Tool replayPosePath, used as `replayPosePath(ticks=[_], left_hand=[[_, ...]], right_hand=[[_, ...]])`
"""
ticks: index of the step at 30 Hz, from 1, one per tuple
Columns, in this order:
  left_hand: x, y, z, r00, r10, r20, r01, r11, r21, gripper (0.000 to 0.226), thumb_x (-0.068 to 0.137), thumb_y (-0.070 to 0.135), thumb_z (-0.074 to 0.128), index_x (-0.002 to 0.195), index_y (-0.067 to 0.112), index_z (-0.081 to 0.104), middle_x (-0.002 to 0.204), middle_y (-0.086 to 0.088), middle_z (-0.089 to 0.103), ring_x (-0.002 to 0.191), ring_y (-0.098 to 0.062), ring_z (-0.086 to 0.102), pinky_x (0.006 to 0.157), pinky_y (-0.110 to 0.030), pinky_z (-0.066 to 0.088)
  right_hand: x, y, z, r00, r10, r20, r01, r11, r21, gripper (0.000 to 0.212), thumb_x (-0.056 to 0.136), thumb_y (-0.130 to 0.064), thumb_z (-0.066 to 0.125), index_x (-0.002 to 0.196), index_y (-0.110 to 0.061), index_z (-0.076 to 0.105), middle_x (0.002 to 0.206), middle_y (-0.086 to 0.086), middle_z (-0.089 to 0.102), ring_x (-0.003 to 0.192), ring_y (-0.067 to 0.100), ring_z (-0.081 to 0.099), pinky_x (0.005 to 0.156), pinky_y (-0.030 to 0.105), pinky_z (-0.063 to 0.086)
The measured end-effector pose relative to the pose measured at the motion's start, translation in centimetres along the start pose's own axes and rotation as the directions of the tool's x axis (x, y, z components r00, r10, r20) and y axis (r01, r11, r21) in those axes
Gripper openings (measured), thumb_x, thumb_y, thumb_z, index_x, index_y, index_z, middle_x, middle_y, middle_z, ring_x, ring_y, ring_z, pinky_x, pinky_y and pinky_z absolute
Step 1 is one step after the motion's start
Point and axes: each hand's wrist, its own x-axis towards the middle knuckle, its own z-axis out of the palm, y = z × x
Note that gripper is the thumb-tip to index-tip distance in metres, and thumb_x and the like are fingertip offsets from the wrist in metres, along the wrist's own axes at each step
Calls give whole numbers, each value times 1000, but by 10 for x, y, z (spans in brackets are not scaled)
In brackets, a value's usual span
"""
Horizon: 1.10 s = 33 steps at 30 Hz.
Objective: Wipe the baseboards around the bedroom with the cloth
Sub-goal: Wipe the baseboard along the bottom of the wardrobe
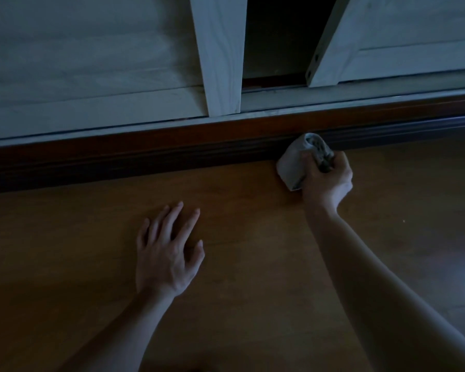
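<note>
The right hand (326,181) grips the bunched pale grey cloth (295,162) against the dark brown wooden baseboard (145,157), right of centre, to rub it. The left hand (167,253) lies spread on the brown wooden floor (253,264), probably for support.

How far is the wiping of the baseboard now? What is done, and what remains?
Done: cannot tell; the baseboard looks equally dark on both sides of the cloth. In hand: the right hand grips the bunched cloth against the baseboard, and the left hand rests flat on the floor. Left: probably a stretch of this run, plus any baseboard out of view.
</note>
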Motion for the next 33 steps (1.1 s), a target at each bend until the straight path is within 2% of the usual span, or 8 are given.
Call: replayPosePath(ticks=[4, 8, 10, 15, 18, 22, 27, 33], left_hand=[[1, -1, -1, 1000, 0, 3, 0, 1000, -19, 61, 95, 58, 36, 152, 40, 41, 164, 5, 27, 152, -21, 22, 121, -51, 13], [0, -2, -2, 1000, -2, 5, 2, 1000, -28, 61, 95, 59, 36, 153, 40, 40, 165, 5, 26, 152, -21, 22, 122, -51, 13], [0, -2, -1, 1000, -1, 7, 1, 1000, -26, 61, 95, 59, 36, 153, 40, 40, 165, 5, 26, 152, -21, 22, 122, -51, 13], [1, -1, -1, 1000, 7, 0, -7, 1000, -22, 62, 94, 59, 37, 152, 39, 41, 164, 2, 28, 151, -24, 23, 121, -53, 15], [1, -1, -1, 1000, 5, 8, -5, 1000, -7, 62, 94, 60, 37, 152, 39, 41, 164, 2, 28, 151, -24, 23, 121, -53, 15], [1, -1, -1, 1000, 3, 12, -3, 1000, -15, 62, 94, 60, 37, 152, 38, 41, 164, 3, 28, 151, -23, 23, 122, -53, 15], [1, -1, -1, 1000, 9, 15, -8, 1000, -15, 61, 94, 60, 39, 152, 39, 40, 164, 3, 28, 151, -22, 22, 122, -48, 7], [1, 0, -4, 1000, 16, -1, -16, 999, -37, 61, 93, 58, 40, 150, 37, 44, 161, 0, 34, 150, -24, 26, 122, -50, 14]], right_hand=[[-8, 2, 1, 999, -35, -40, 34, 999, -24, 28, 90, -30, 74, 83, -13, 53, 77, -8, 55, 63, -15, 52, 54, 2, 36], [-22, 6, 5, 991, -105, 77, 115, 984, -136, 21, 85, -29, 78, 92, -22, 60, 85, -13, 59, 72, -5, 55, 63, -4, 34], [-27, 5, 10, 991, -82, 106, 97, 984, -149, 18, 84, -26, 78, 89, -23, 61, 80, -19, 58, 71, -6, 55, 61, -4, 35], [-42, -3, 37, 1000, 23, 17, -22, 998, -58, 13, 85, -28, 77, 85, -20, 68, 76, -12, 64, 68, -3, 57, 59, 3, 39], [-56, -4, 50, 997, 48, 59, -48, 999, -14, 13, 87, -31, 76, 87, -21, 68, 76, -13, 64, 70, -3, 60, 64, 15, 45], [-66, -4, 49, 977, 27, 211, -30, 999, 15, 19, 93, -38, 70, 93, -20, 62, 77, -16, 60, 67, -5, 58, 56, 5, 42], [-67, -7, 53, 994, 41, 100, -49, 996, 80, 17, 87, -30, 77, 95, -21, 65, 83, -18, 61, 72, -21, 55, 59, -2, 38], [-92, -14, 76, 977, 4, 215, -21, 997, 76, 21, 84, -35, 80, 89, -20, 68, 80, -15, 66, 73, -17, 58, 57, 2, 41]])
